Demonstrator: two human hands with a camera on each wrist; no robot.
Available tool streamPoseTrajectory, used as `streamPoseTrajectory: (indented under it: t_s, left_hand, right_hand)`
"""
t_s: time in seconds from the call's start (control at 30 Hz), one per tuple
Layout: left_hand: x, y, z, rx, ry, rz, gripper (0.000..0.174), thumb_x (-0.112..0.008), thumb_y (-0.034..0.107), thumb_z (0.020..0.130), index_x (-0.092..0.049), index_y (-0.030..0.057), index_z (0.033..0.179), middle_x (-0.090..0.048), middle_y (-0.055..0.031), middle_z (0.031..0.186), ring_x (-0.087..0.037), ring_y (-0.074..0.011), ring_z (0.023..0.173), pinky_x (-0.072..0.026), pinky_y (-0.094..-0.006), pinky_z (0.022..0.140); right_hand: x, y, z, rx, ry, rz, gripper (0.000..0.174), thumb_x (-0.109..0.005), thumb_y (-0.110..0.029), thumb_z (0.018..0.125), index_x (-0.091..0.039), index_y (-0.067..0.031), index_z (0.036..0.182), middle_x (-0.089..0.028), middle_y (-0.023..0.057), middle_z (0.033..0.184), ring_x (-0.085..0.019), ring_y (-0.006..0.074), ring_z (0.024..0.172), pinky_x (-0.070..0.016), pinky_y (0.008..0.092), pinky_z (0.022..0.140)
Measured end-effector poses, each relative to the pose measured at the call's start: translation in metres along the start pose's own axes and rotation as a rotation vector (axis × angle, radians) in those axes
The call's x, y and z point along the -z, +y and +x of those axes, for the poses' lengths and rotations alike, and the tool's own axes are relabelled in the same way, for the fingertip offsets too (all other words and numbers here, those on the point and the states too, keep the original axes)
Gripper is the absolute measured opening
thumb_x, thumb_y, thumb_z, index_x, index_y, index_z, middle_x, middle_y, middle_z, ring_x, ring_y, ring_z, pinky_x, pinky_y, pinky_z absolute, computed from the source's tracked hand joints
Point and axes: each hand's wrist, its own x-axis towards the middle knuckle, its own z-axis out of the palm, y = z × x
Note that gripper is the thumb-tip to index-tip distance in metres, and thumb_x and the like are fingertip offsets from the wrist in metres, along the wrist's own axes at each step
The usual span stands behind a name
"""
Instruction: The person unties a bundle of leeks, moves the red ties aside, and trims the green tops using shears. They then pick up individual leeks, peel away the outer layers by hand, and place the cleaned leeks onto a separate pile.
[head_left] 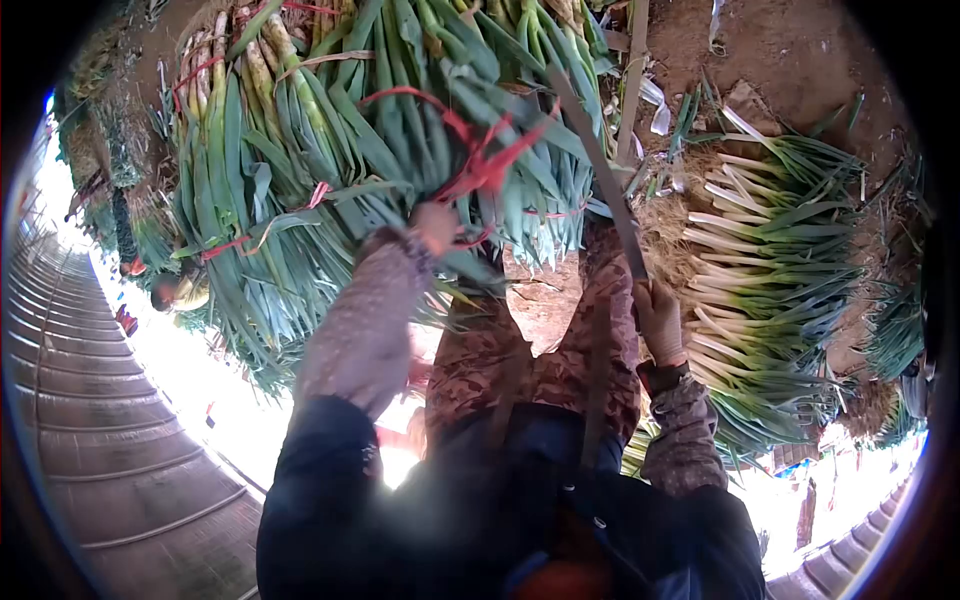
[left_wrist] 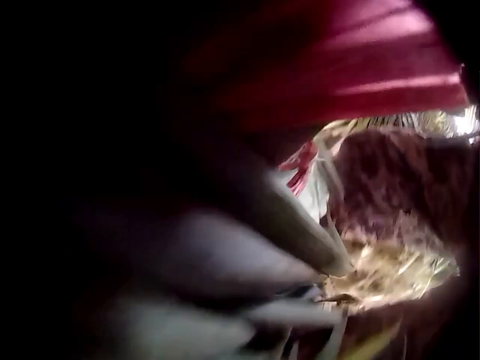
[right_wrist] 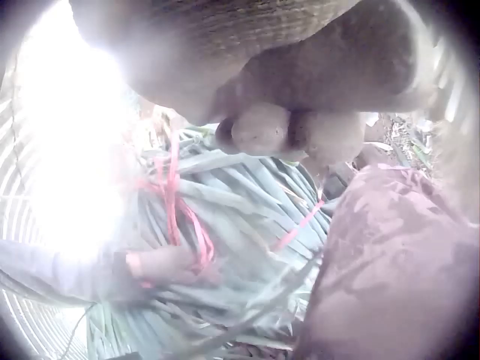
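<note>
Tied bundles of long green onions (head_left: pixel 330 150) lie in front of the person. My left hand (head_left: pixel 436 228) grips red plastic strips (head_left: pixel 488 165) over the leaves; they are blurred. In the right wrist view the left hand (right_wrist: pixel 169 266) is at the pink-looking strips (right_wrist: pixel 174 202) beside the leaves (right_wrist: pixel 240 195). My right hand (head_left: pixel 658 318) holds the lower end of a long, flat, dark blade-like strip (head_left: pixel 600 165) that slants up to the left. The right fingers (right_wrist: pixel 262 131) look curled in the right wrist view. Red material (left_wrist: pixel 337 67) fills the top of the dark left wrist view.
A row of loose onions (head_left: pixel 770 270) with white stems lies on the ground to the right. Camouflage-patterned trouser legs (head_left: pixel 480 350) stand between the bundles and the body. Another person (head_left: pixel 180 292) is at the far left. Brown soil (head_left: pixel 790 50) shows at the upper right.
</note>
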Motion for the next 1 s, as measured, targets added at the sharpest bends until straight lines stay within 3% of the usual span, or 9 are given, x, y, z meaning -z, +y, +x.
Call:
streamPoseTrajectory:
  t_s: [0.1,0.13,0.37,0.5,0.57,0.7,0.83,0.97,1.0]
  left_hand:
    - [-0.056,-0.038,-0.037,0.093,-0.038,-0.152,0.023,-0.060,0.028,0.091,-0.075,0.0117,0.099,-0.073,-0.0121,0.094,-0.072,-0.0280,0.085,-0.0564,-0.0416,0.073]
    - [-0.038,-0.038,-0.057,0.087,-0.067,-0.042,0.023,-0.060,0.027,0.091,-0.074,0.0112,0.099,-0.073,-0.0127,0.094,-0.072,-0.0287,0.086,-0.0563,-0.0426,0.074]
    - [0.042,0.008,-0.062,-0.041,-0.087,0.083,0.023,-0.059,0.023,0.091,-0.064,0.0132,0.110,-0.072,-0.0128,0.091,-0.072,-0.0320,0.087,-0.0557,-0.0455,0.072]
    - [0.087,0.063,-0.055,-0.191,0.048,0.100,0.030,-0.061,0.021,0.088,-0.055,0.0149,0.117,-0.071,-0.0095,0.081,-0.072,-0.0314,0.078,-0.0536,-0.0445,0.063]
    - [0.087,0.084,-0.034,-0.352,0.248,-0.033,0.026,-0.057,0.018,0.089,-0.056,0.0133,0.115,-0.070,-0.0106,0.079,-0.071,-0.0317,0.075,-0.0526,-0.0458,0.060]
    - [0.076,0.134,0.037,-0.448,0.244,0.050,0.021,-0.055,0.015,0.090,-0.057,0.0080,0.110,-0.069,-0.0144,0.076,-0.070,-0.0350,0.071,-0.0516,-0.0475,0.059]
    - [0.018,0.168,0.088,-0.260,0.340,-0.042,0.038,-0.055,0.016,0.089,-0.053,0.0018,0.124,-0.071,-0.0145,0.081,-0.071,-0.0349,0.073,-0.0529,-0.0475,0.060]
    - [-0.009,0.171,0.107,-0.129,0.221,-0.229,0.032,-0.054,0.018,0.089,-0.058,0.0014,0.116,-0.072,-0.0173,0.085,-0.071,-0.0358,0.081,-0.0540,-0.0489,0.067]
    - [-0.015,0.168,0.113,-0.122,0.198,-0.269,0.030,-0.054,0.019,0.089,-0.060,0.0022,0.113,-0.071,-0.0180,0.086,-0.071,-0.0362,0.083,-0.0541,-0.0494,0.068]
  right_hand:
    - [-0.001,0.002,-0.015,-0.080,-0.048,0.013,0.025,-0.058,-0.023,0.096,-0.066,0.0007,0.097,-0.062,0.0119,0.066,-0.062,0.0164,0.062,-0.0473,0.0340,0.058]
    - [-0.002,0.015,-0.018,0.003,-0.044,-0.039,0.025,-0.058,-0.021,0.097,-0.067,0.0024,0.097,-0.061,0.0034,0.068,-0.054,0.0078,0.063,-0.0454,0.0285,0.058]
    - [0.033,0.051,-0.062,-0.029,-0.111,-0.101,0.024,-0.062,-0.022,0.095,-0.066,0.0017,0.093,-0.065,0.0115,0.069,-0.059,0.0142,0.062,-0.0471,0.0327,0.059]
    - [0.041,0.086,-0.085,-0.137,0.032,-0.169,0.023,-0.065,-0.024,0.092,-0.066,-0.0013,0.091,-0.061,0.0224,0.068,-0.064,0.0370,0.065,-0.0463,0.0424,0.057]
    - [0.035,0.109,-0.105,-0.164,0.055,-0.244,0.025,-0.066,-0.025,0.091,-0.064,-0.0009,0.086,-0.060,0.0228,0.069,-0.062,0.0392,0.063,-0.0458,0.0428,0.057]
    - [-0.006,0.143,-0.146,-0.149,0.146,-0.268,0.033,-0.065,-0.031,0.093,-0.061,-0.0006,0.081,-0.059,0.0219,0.065,-0.059,0.0386,0.059,-0.0428,0.0446,0.055]
    - [-0.058,0.146,-0.164,-0.275,0.138,-0.303,0.034,-0.066,-0.034,0.093,-0.066,-0.0014,0.084,-0.059,0.0213,0.064,-0.062,0.0343,0.058,-0.0440,0.0425,0.054]
    - [-0.115,0.171,-0.140,-0.114,0.245,-0.191,0.035,-0.066,-0.031,0.092,-0.059,-0.0014,0.075,-0.055,0.0239,0.062,-0.057,0.0417,0.056,-0.0416,0.0448,0.051]
    - [-0.127,0.179,-0.130,-0.209,0.209,-0.272,0.034,-0.067,-0.030,0.091,-0.058,-0.0013,0.076,-0.056,0.0234,0.062,-0.060,0.0418,0.060,-0.0425,0.0452,0.052]
